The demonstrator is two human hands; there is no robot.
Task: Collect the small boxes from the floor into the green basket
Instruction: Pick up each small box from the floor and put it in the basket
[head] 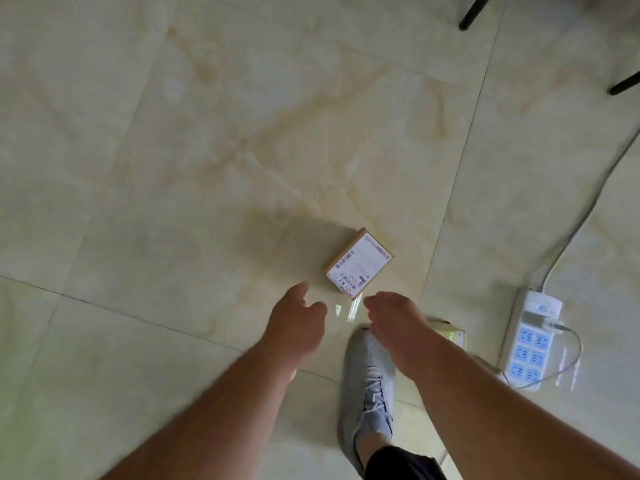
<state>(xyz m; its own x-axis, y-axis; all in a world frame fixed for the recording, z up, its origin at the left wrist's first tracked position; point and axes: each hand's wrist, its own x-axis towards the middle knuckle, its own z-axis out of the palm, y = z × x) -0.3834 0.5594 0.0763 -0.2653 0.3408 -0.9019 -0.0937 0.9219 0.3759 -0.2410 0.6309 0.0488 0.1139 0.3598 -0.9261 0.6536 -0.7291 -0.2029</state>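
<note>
A small cardboard box (358,264) with a white shipping label lies flat on the pale tiled floor. My left hand (298,320) hovers just below and left of it, fingers apart, holding nothing. My right hand (394,318) is just below the box's near corner, fingers curled loosely, empty. Neither hand touches the box. A second small box (450,332) peeks out behind my right forearm, mostly hidden. The green basket is not in view.
A white power strip (531,341) with blue sockets lies at the right, its cable (585,216) running up to the right edge. My grey shoe (369,386) stands below the box. Two black furniture legs (474,12) are at the top right.
</note>
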